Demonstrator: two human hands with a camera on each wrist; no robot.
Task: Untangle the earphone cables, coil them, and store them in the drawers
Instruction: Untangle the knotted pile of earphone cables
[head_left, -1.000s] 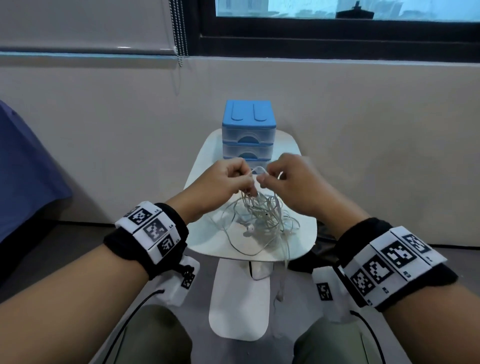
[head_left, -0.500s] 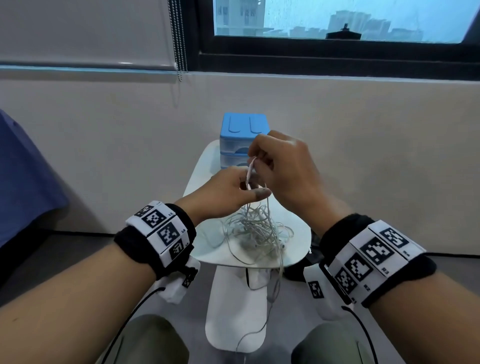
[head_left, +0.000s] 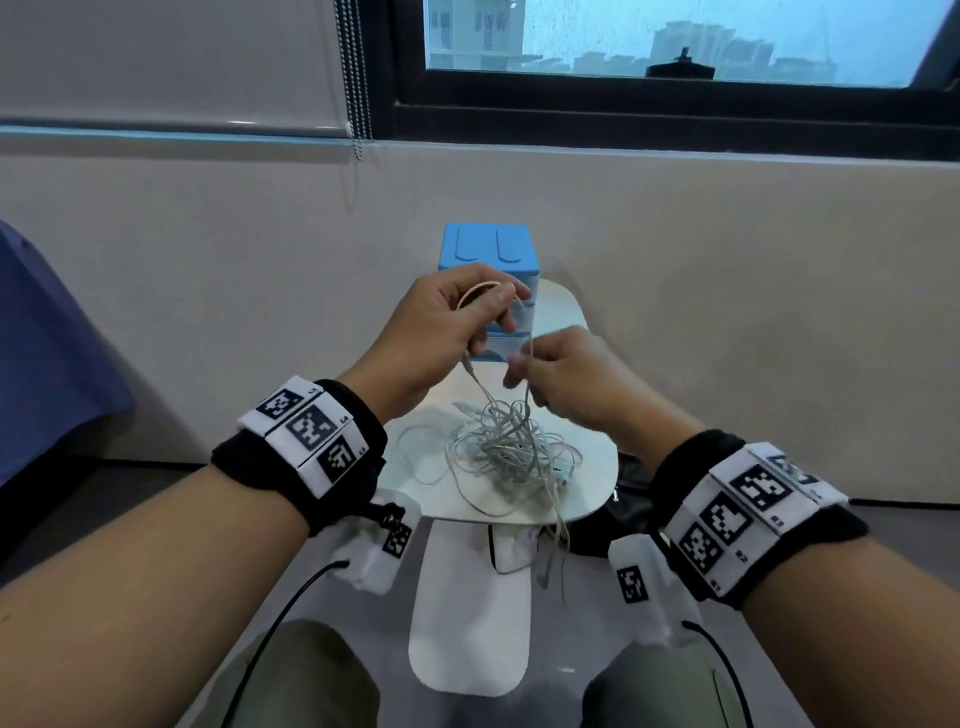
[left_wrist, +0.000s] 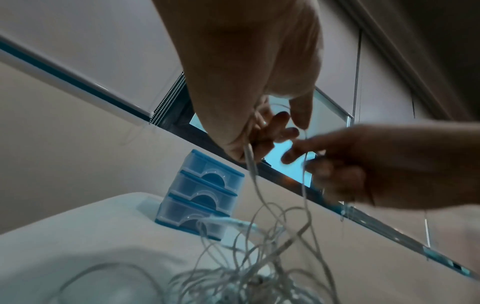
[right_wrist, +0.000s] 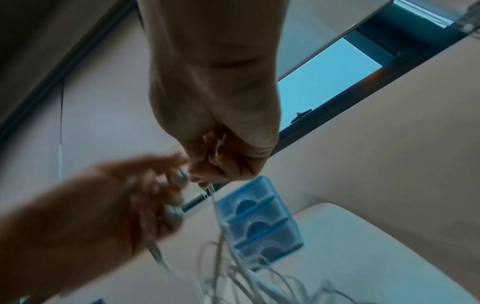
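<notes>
Early untangling: left hand fingers pinch cable loop, right hand fingers pinch strand; earphone tangle mid-surface; drawers closed, far edge; coiling, storing remain.

tangled white earphone cables on table, blue drawers shut behind

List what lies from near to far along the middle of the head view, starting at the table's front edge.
Table front edge → tangled earphone cables → right hand pinching a strand → left hand holding a loop higher → blue drawer unit → wall → window.
</notes>
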